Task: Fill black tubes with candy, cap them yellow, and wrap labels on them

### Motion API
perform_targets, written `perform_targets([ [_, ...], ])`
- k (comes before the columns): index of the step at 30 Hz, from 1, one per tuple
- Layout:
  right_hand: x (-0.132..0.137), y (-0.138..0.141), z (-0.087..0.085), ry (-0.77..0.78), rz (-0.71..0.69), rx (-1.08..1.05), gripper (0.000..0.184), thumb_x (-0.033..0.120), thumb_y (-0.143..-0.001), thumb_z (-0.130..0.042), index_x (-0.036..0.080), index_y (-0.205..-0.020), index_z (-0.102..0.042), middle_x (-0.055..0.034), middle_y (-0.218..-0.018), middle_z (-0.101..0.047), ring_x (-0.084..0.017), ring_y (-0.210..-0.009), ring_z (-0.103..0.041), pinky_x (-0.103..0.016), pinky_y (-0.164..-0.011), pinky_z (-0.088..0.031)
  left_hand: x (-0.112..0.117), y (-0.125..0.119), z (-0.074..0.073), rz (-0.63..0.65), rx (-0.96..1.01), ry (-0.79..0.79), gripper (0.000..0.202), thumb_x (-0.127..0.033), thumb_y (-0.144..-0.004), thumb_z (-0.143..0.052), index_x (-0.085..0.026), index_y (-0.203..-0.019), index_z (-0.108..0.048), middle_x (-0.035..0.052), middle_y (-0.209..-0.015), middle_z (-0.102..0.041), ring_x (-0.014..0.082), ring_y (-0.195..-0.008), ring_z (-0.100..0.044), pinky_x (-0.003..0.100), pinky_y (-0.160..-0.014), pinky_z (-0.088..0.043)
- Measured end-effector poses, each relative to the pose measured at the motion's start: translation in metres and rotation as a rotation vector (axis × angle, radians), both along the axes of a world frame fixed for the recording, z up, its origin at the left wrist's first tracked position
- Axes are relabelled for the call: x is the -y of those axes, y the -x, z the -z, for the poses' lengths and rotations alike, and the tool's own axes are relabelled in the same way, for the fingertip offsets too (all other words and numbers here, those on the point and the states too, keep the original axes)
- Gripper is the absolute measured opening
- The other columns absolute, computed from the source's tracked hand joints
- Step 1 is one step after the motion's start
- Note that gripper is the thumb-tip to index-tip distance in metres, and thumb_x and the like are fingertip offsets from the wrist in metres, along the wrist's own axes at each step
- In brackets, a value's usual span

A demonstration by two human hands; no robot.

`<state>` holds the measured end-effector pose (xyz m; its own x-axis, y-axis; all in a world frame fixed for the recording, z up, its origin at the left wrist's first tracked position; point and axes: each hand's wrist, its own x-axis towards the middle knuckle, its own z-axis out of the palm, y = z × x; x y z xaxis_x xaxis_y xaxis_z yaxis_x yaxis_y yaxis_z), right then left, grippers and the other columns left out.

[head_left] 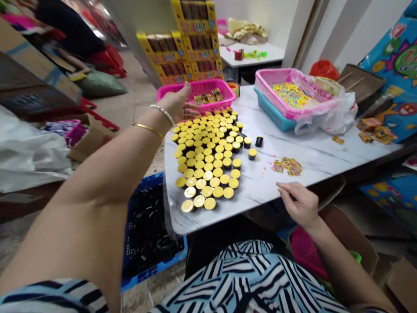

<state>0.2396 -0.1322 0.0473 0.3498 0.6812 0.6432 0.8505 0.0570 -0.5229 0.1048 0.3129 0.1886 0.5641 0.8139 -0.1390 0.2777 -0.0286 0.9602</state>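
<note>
My left hand [178,103] reaches out to the near side of a pink basket [230,89], fingers stretched and apart, with nothing seen in it. Small orange-brown packets [211,96] lie in the basket. Just below the hand, many black tubs with yellow lids [208,151] stand packed together on the marble-look table [257,184]. At the table's front edge hovers my right hand [300,203], its fingers curled in; whether anything is inside is hidden. Close to it lies a small pile of orange packets [288,166], with tiny pink and yellow candies beside it.
A pink tray lined with plastic [267,84] holds colourful candies, resting on a blue basket [276,117]. Behind the table rise stacked yellow display boxes [198,43]. A blue crate of black pieces [153,230] stands on the floor below. Another person [70,28] bends at the upper left.
</note>
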Motion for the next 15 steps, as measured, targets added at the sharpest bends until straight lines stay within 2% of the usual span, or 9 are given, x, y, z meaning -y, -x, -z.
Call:
perform_targets([
  [2, -0.011, -0.026, -0.001, 0.031, 0.122, 0.099, 0.023, 0.018, -0.093, -0.07, 0.024, -0.114, -0.079, -0.0061, -0.099, -0.08, -0.02, -0.085, -0.073, -0.034, -0.078, -0.059, 0.035, 0.017, 0.013, 0.145, -0.001, -0.153, 0.061, -0.06, -0.105, -0.055, -0.002, -0.126, -0.06, 0.0099, -0.102, -0.075, 0.009, -0.083, -0.066, 0.027, -0.085, -0.05],
  [4, -0.026, -0.052, 0.003, 0.066, 0.257, 0.2, 0.019, 0.025, -0.094, -0.071, 0.023, -0.109, -0.081, -0.0078, -0.098, -0.078, -0.022, -0.089, -0.07, -0.037, -0.083, -0.057, 0.086, 0.048, 0.025, 0.254, -0.08, -0.295, 0.047, -0.051, -0.096, -0.072, -0.01, -0.119, -0.072, 0.0122, -0.104, -0.078, 0.0135, -0.08, -0.069, 0.027, -0.076, -0.054],
  [6, -0.037, -0.07, 0.011, 0.124, 0.324, 0.288, 0.019, 0.032, -0.095, -0.069, 0.024, -0.106, -0.083, -0.0099, -0.099, -0.077, -0.024, -0.094, -0.067, -0.04, -0.088, -0.056, 0.145, 0.09, 0.036, 0.259, -0.084, -0.459, 0.036, -0.047, -0.091, -0.078, -0.018, -0.112, -0.079, 0.0101, -0.101, -0.08, 0.0161, -0.077, -0.071, 0.027, -0.071, -0.056],
  [8, -0.04, -0.077, 0.02, 0.194, 0.285, 0.317, 0.025, 0.04, -0.097, -0.066, 0.025, -0.103, -0.085, -0.0115, -0.101, -0.077, -0.026, -0.094, -0.066, -0.041, -0.088, -0.055, 0.205, 0.136, 0.05, 0.266, -0.011, -0.588, 0.023, -0.038, -0.09, -0.078, -0.021, -0.105, -0.081, 0.0074, -0.094, -0.082, 0.0164, -0.076, -0.073, 0.026, -0.072, -0.057],
  [9, -0.038, -0.079, 0.026, 0.215, 0.243, 0.308, 0.03, 0.044, -0.097, -0.063, 0.024, -0.1, -0.085, -0.0125, -0.102, -0.078, -0.027, -0.094, -0.067, -0.042, -0.089, -0.054, 0.232, 0.155, 0.061, 0.297, 0.034, -0.609, 0.018, -0.034, -0.092, -0.074, -0.022, -0.103, -0.082, 0.0064, -0.09, -0.082, 0.0156, -0.074, -0.074, 0.024, -0.072, -0.057],
  [11, -0.035, -0.091, 0.045, 0.218, 0.157, 0.257, 0.038, 0.052, -0.096, -0.058, 0.026, -0.096, -0.086, -0.0124, -0.103, -0.08, -0.03, -0.096, -0.071, -0.045, -0.087, -0.055, 0.279, 0.181, 0.091, 0.316, 0.076, -0.544, 0.019, -0.032, -0.094, -0.069, -0.02, -0.101, -0.083, 0.0062, -0.084, -0.081, 0.0145, -0.073, -0.075, 0.021, -0.072, -0.055],
  [13, -0.044, -0.119, 0.069, 0.3, 0.079, 0.186, 0.035, 0.057, -0.088, -0.061, 0.033, -0.091, -0.086, -0.0103, -0.096, -0.082, -0.033, -0.09, -0.075, -0.047, -0.081, -0.057, 0.305, 0.186, 0.127, 0.257, 0.117, -0.411, 0.024, -0.038, -0.092, -0.071, -0.019, -0.096, -0.084, 0.0064, -0.077, -0.079, 0.0144, -0.07, -0.073, 0.019, -0.068, -0.053],
  [15, -0.064, -0.151, 0.084, 0.357, 0.026, 0.108, 0.03, 0.058, -0.08, -0.063, 0.038, -0.075, -0.084, -0.0084, -0.082, -0.081, -0.034, -0.077, -0.076, -0.049, -0.072, -0.059, 0.316, 0.182, 0.159, 0.198, 0.18, -0.34, 0.038, -0.053, -0.089, -0.071, -0.018, -0.086, -0.085, 0.0062, -0.068, -0.074, 0.0136, -0.063, -0.066, 0.02, -0.061, -0.048],
])
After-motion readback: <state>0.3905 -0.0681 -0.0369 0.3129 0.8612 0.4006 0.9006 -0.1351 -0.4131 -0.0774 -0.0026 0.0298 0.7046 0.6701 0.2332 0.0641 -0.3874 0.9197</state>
